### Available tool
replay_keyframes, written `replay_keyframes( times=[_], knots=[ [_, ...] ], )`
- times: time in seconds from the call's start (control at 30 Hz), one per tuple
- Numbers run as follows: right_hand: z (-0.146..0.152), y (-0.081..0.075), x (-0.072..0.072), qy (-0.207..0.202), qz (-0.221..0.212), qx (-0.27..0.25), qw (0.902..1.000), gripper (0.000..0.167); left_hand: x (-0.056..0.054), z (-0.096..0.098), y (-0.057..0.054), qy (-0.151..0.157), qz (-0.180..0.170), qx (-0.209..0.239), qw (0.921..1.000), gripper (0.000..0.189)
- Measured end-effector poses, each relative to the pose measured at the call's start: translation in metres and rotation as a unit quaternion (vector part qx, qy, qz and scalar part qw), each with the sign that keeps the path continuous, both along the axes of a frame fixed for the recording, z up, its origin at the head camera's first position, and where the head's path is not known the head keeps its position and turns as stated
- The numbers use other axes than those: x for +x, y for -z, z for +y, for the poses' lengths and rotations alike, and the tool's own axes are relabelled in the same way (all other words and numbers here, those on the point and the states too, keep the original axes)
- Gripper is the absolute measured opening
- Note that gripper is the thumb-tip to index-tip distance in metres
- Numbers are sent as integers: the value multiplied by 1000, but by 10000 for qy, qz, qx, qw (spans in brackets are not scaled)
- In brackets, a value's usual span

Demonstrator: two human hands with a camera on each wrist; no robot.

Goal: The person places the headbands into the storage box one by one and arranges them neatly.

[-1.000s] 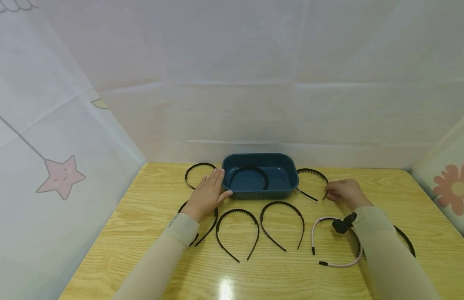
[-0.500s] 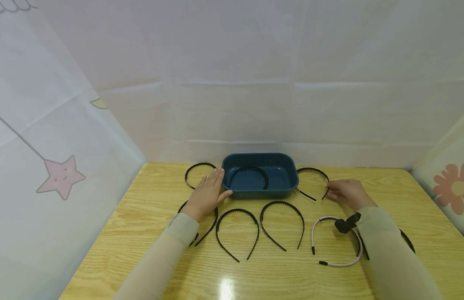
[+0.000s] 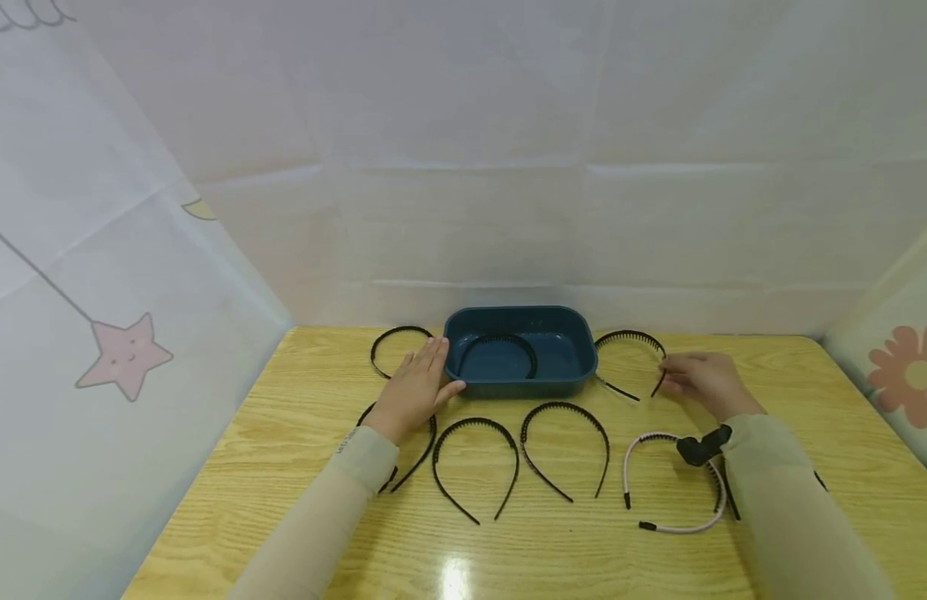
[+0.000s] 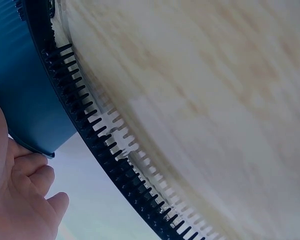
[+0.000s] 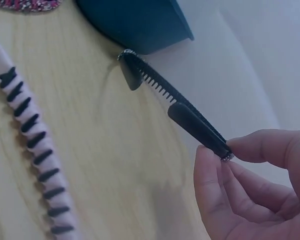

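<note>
In the head view, my right hand [image 3: 705, 382] pinches one side of a black toothed headband [image 3: 630, 333] to the right of a blue basin [image 3: 531, 389]. The right wrist view shows thumb and fingertips closed on one arm of this headband [image 5: 197, 127], with its teeth facing inward. My left hand [image 3: 413, 395] lies with extended fingers against the basin's left side. In the left wrist view, that hand [image 4: 25, 200] touches the basin [image 4: 40, 115] at its edge. Another black headband [image 3: 534, 360] is inside the basin.
Black headbands lie on the wooden table [image 3: 553, 558], including one at front centre [image 3: 475, 421] and one to its right [image 3: 563, 406]. A pink headband [image 3: 684, 531] with a black bow [image 3: 699, 447] lies near my right sleeve. A white curtain [image 3: 463, 208] hangs behind.
My right hand has shifted slightly right with the pinched headband, which has moved a little the same way. The left hand and basin look unmoved.
</note>
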State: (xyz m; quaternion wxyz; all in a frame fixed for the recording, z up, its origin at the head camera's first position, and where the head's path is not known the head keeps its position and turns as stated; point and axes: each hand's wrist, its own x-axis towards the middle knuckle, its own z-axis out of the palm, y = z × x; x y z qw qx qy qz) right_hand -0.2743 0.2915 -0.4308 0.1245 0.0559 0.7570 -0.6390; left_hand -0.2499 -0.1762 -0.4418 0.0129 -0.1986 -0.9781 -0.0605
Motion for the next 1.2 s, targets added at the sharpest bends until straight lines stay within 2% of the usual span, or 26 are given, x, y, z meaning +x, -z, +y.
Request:
replay_keyframes(
  times=[0.2, 0.37, 0.53, 0.7, 0.97, 1.13, 1.2],
  knots=[
    [1, -8, 2, 133, 127, 51, 9998, 58, 1, 0, -1, -14, -25, 0, 10000, 83],
    [0, -17, 2, 342, 69, -272, 9990, 53, 1, 0, -2, -23, -52, 5, 10000, 84],
    [2, -23, 6, 309, 211, -307, 9988, 53, 1, 1, -3, -2, -40, 52, 10000, 84],
    [4, -28, 9, 281, 444, -610, 9968, 56, 1, 0, -2, -16, -24, 7, 10000, 83],
    [2, -39, 11, 519, 506, -1009, 9923, 36, 0, 0, 0, -7, -15, -1, 10000, 83],
    [1, -46, 13, 558, 627, -1302, 9879, 13, -1, 1, 0, -18, -13, -24, 10000, 83],
    [0, -49, 14, 541, 617, -1459, 9859, 13, -1, 1, 1, -20, -16, -37, 10000, 83]
  ],
)
